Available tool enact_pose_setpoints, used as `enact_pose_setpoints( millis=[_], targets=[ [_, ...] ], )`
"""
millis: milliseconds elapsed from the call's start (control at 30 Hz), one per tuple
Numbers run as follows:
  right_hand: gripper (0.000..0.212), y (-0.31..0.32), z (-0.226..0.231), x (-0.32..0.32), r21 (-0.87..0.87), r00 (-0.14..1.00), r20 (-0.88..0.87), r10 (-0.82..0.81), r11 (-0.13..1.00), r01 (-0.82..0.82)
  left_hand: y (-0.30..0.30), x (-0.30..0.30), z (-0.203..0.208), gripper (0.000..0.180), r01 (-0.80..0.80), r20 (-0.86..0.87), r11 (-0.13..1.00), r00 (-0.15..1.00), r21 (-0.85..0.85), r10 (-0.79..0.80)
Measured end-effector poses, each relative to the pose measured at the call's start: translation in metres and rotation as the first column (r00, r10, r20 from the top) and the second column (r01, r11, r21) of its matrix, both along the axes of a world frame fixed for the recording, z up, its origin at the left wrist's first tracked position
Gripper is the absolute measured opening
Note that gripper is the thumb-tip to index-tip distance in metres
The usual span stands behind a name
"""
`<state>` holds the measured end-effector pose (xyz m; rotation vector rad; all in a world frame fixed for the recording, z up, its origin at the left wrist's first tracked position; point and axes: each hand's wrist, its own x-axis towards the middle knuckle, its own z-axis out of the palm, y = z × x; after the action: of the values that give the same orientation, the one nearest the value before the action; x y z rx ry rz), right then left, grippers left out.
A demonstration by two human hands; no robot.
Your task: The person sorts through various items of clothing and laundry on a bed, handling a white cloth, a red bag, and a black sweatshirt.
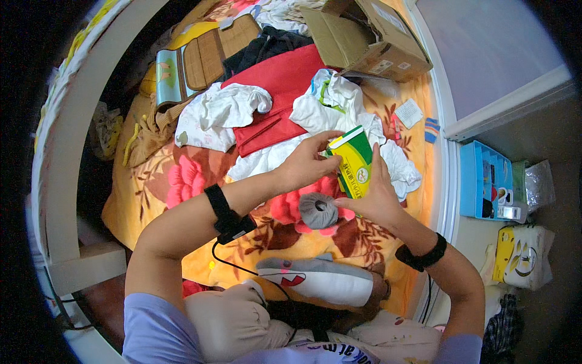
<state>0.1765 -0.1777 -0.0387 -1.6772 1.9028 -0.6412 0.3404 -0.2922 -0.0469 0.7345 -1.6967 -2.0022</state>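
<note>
A small green and yellow carton (354, 165) is held over the bed between my two hands. My left hand (308, 162) pinches it near its upper left end, where a white strip shows along the edge. Along its right side and lower end, my right hand (381, 193) grips it with the fingers stretched up the side. Just below the carton lies a grey, gathered fabric piece (318, 210) with a dark opening, close to my right thumb. Behind my hands, white garments (327, 100) lie crumpled on a folded red cloth (282, 76).
An open cardboard box (388, 57) stands at the back right. Brown folded panels (203, 64) and dark clothing (267, 48) lie at the back left. Beyond the bed's right edge are a blue organizer (479, 176) and a yellow-white pack (524, 258). A stuffed toy (327, 282) lies before me.
</note>
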Motion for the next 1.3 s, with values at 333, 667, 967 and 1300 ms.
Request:
enact_pose_setpoints(
  millis=[333, 667, 967, 1300],
  targets=[
    [0.104, -0.002, 0.004, 0.002, -0.054, 0.983, -0.178, -0.054, 0.998, 0.045, 0.000, 0.006, 0.008, 0.034, -0.160, 0.032, 0.983, 0.987, 0.094, 0.157],
    [0.095, 0.012, -0.013, -0.021, -0.387, 0.996, 0.093, -0.015, 0.921, 0.050, 0.012, 0.002, 0.042, 0.026, -0.071, -0.068, 0.728, 0.997, -0.682, 0.033],
    [0.078, 0.020, -0.015, -0.068, -0.655, 0.979, -0.176, 0.100, 0.731, -0.192, 0.051, -0.002, 0.074, 0.031, -0.095, -0.153, 0.378, 0.980, -0.921, -0.125],
    [0.062, 0.015, 0.001, -0.071, -0.726, 0.987, -0.141, 0.072, 0.670, -0.152, 0.061, 0.000, 0.080, 0.037, -0.201, -0.300, 0.521, 0.947, -0.829, -0.111]
  ],
)
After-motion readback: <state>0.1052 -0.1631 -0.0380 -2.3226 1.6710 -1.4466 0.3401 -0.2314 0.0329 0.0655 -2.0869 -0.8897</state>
